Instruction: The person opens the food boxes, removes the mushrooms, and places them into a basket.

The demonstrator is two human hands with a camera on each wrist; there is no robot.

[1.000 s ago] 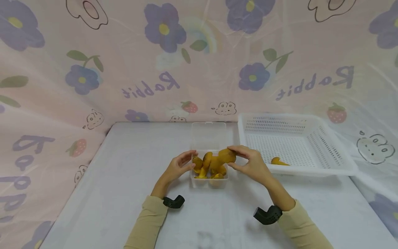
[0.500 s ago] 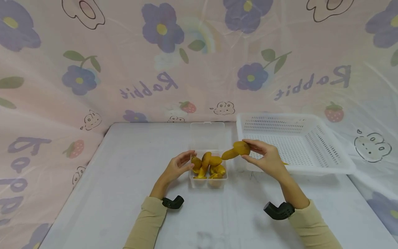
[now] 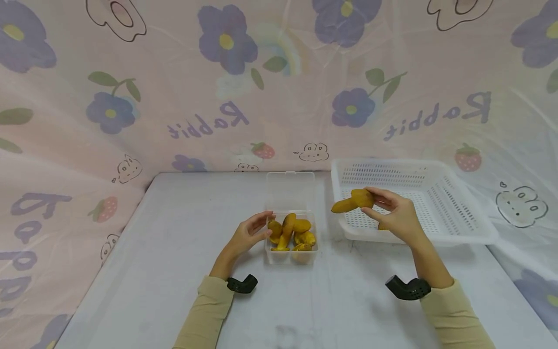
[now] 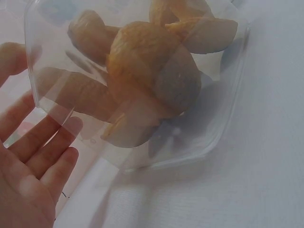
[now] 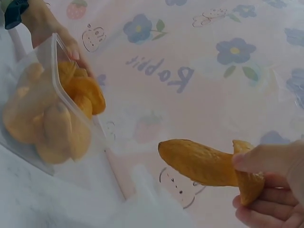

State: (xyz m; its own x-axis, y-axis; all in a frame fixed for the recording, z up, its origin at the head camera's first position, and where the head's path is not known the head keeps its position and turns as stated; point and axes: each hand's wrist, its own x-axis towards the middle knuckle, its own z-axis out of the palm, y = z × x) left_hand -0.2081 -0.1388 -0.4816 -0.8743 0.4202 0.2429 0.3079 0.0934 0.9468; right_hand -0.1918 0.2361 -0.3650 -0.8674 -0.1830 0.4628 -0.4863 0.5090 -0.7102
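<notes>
A yellow-brown mushroom (image 3: 348,201) is held by its cap in my right hand (image 3: 398,215), between thumb and fingers, over the basket's left side. Its stem points left; the right wrist view shows the cap and stem (image 5: 199,163) clearly. My left hand (image 3: 246,237) rests at the left side of a clear plastic box (image 3: 289,259), fingers against its wall and not curled round it. Several similar mushrooms (image 3: 286,232) lie piled in the box, some rising to its rim. Through the box wall, the left wrist view shows mushrooms (image 4: 147,71) beside my left fingers (image 4: 52,145).
A white perforated basket (image 3: 418,238) stands at the right back of the white table (image 3: 196,213). Part of another mushroom (image 3: 382,226) shows in it below my right hand. The box's lid (image 3: 290,189) is folded back behind it. A printed curtain (image 3: 287,121) surrounds the table.
My right hand has moved right with the mushroom, from above the box to over the basket's left side. My left hand has stayed at the box.
</notes>
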